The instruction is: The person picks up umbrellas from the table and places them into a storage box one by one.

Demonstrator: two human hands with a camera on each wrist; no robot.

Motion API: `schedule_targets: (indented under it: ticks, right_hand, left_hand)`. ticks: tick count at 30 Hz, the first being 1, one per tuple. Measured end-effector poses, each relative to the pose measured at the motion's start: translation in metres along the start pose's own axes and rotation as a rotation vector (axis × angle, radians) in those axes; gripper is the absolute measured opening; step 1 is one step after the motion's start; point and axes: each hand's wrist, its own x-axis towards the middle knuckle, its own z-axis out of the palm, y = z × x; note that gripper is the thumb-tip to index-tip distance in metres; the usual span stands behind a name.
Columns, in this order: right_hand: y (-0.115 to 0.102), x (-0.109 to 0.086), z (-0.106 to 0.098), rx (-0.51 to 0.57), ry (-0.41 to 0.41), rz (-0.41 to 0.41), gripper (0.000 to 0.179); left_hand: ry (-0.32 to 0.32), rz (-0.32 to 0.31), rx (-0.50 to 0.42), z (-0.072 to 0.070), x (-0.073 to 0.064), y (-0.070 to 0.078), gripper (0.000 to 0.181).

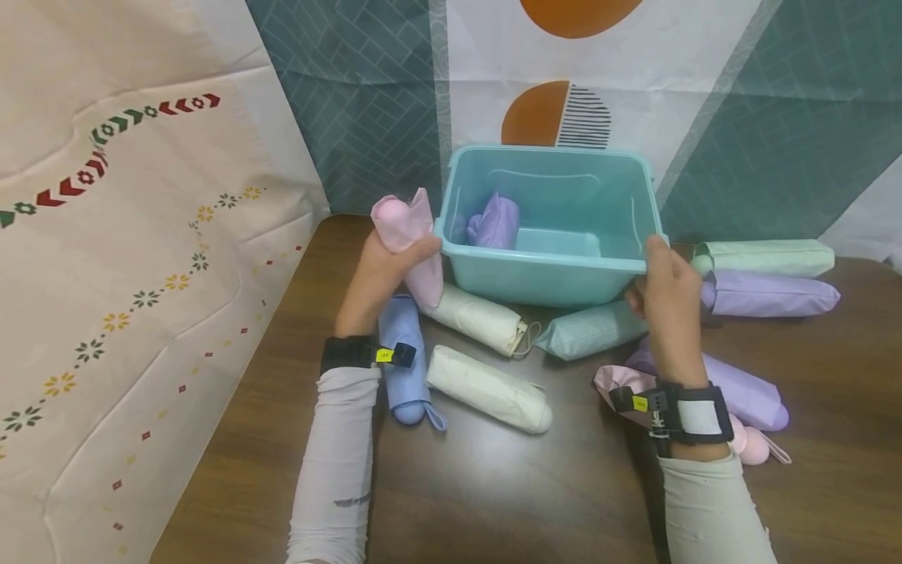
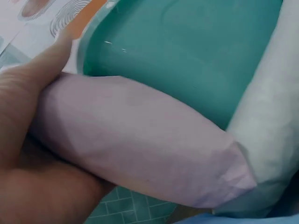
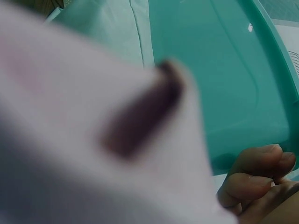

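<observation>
My left hand (image 1: 384, 270) grips a pink folded umbrella (image 1: 425, 280), its round handle end up and its other end pointing down. In the left wrist view the fingers wrap the pink cover (image 2: 140, 140). The left thumb reaches the front left corner of a teal plastic bin (image 1: 543, 274). At the bin's front right corner my right hand (image 1: 669, 290) grips the rim, fingers curled under it. A purple folded umbrella (image 1: 499, 223) leans inside the bin at the left. The right wrist view shows curled fingers (image 3: 252, 179) beside the bin wall, with a blurred pink cover close to the camera.
In front of the bin lie cream umbrellas (image 1: 486, 388), a blue one (image 1: 405, 368) and a grey-green one (image 1: 599, 329). To the right are a mint umbrella (image 1: 768, 258), purple ones (image 1: 775, 294) and another pink one (image 1: 754, 448). A patterned cloth (image 1: 380, 94) hangs behind the table.
</observation>
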Motion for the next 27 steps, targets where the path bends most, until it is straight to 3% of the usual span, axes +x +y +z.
schedule_targets:
  ticks: [5,10,17,27]
  right_hand:
    - [0.0,0.0,0.001,0.005,-0.007,-0.008,0.051]
    - [0.001,0.001,0.001,0.001,-0.006,-0.005,0.051]
    - [0.003,0.002,-0.001,0.008,-0.001,0.007,0.051]
    - [0.005,0.002,-0.001,0.011,-0.001,0.006,0.052]
  left_hand:
    - [-0.19,-0.009,0.041,-0.002,-0.004,0.014,0.07]
    - [-0.283,-0.049,0.117,-0.008,-0.004,0.01,0.074]
    - [-0.286,-0.16,0.2,-0.011,-0.005,0.006,0.063]
    - [-0.231,-0.148,0.26,-0.008,-0.007,0.007,0.057]
